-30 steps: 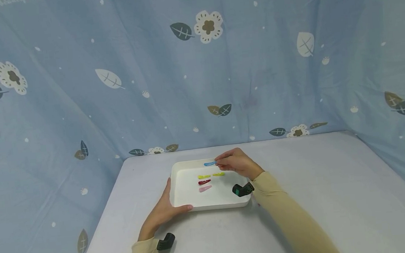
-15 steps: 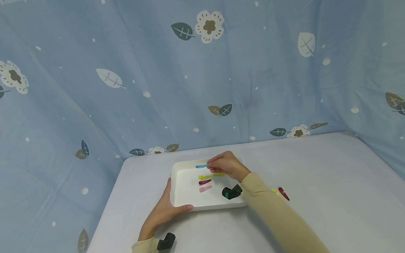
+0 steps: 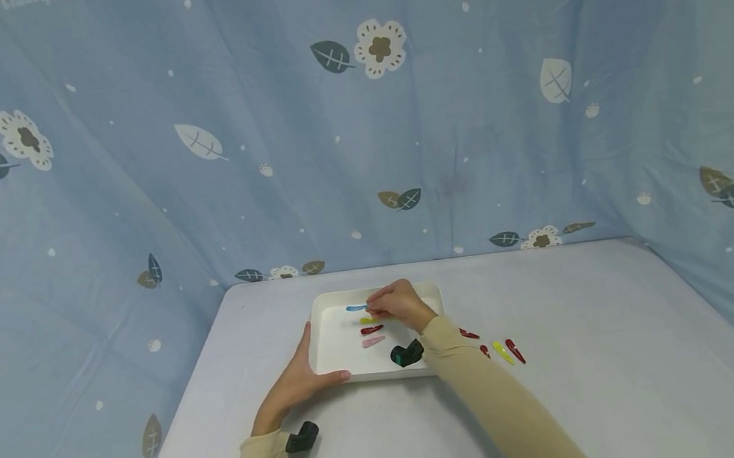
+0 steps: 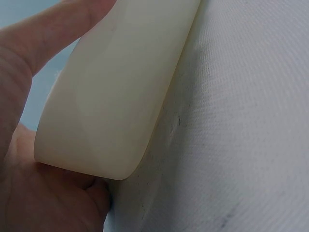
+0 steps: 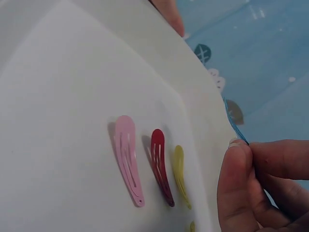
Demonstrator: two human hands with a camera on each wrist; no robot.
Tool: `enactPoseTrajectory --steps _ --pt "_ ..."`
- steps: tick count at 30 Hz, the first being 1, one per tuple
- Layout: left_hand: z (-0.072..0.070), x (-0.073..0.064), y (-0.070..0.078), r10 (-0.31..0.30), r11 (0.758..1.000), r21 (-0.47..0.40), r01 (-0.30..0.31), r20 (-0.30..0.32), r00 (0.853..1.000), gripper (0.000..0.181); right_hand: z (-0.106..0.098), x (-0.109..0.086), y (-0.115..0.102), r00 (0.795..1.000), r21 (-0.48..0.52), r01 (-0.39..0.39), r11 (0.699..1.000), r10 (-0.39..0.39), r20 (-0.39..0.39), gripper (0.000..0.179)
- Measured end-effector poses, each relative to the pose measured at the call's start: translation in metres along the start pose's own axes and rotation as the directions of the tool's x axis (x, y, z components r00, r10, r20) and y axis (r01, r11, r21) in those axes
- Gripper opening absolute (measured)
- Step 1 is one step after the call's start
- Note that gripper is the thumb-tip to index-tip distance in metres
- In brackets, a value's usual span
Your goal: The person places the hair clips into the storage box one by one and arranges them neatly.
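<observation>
Well left of the pinch, the left hand (image 3: 298, 379) is spreading its straight fingers and thumb about the near-left corner of the white tray (image 3: 340, 360), steadying it. Just left of the pinch, the blue clip (image 3: 355, 308) is pointing outward, seemingly above the tray floor; since a second ago it has been travelling leftward and nearer from the far rim, so I am judging it almost aligned with the column, not yet laid. Nearer than the pinch, a yellow clip (image 3: 367, 320), a red clip (image 3: 371, 329) and a pink clip (image 3: 373, 342) are lying in file. The right hand (image 3: 401, 304) is pinching the blue clip between thumb and fingertips. Right of it, loose red clips (image 3: 515, 351) and a loose yellow clip (image 3: 503, 352) are emerging beside the shifting sleeve (image 3: 498, 393).
</observation>
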State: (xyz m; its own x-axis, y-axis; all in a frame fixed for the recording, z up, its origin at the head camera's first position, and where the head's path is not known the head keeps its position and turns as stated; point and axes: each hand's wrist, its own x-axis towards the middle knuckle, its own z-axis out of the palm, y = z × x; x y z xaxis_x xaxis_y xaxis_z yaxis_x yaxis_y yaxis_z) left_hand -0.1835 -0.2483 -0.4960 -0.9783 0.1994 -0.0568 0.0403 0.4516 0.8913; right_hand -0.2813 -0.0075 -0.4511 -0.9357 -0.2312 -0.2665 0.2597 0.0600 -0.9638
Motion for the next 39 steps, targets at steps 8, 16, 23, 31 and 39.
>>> enactPoseTrajectory --steps 8,16,23,31,39 --pt "0.000 0.001 -0.001 -0.008 1.000 0.010 0.008 -0.003 1.000 0.135 0.009 0.005 0.006 1.000 -0.049 0.005 0.999 -0.005 -0.005 0.017" --pt "-0.001 0.002 -0.001 0.020 1.000 -0.015 -0.020 0.015 1.000 0.134 0.021 0.002 0.007 1.000 -0.106 0.027 0.994 -0.028 -0.008 0.013" --pt "-0.001 0.001 -0.003 0.019 1.000 -0.007 -0.019 0.007 1.000 0.134 0.029 0.004 0.009 0.999 -0.167 0.021 0.986 -0.027 -0.034 0.012" --pt "-0.001 0.001 -0.002 0.053 0.999 -0.010 -0.052 0.011 0.999 0.132 0.032 0.006 0.012 0.998 -0.205 0.027 0.978 -0.038 -0.050 0.009" --pt "-0.002 0.001 -0.002 0.055 0.998 0.002 -0.055 0.010 0.998 0.133 0.034 0.005 0.012 0.998 -0.206 0.020 0.978 -0.032 -0.057 0.008"
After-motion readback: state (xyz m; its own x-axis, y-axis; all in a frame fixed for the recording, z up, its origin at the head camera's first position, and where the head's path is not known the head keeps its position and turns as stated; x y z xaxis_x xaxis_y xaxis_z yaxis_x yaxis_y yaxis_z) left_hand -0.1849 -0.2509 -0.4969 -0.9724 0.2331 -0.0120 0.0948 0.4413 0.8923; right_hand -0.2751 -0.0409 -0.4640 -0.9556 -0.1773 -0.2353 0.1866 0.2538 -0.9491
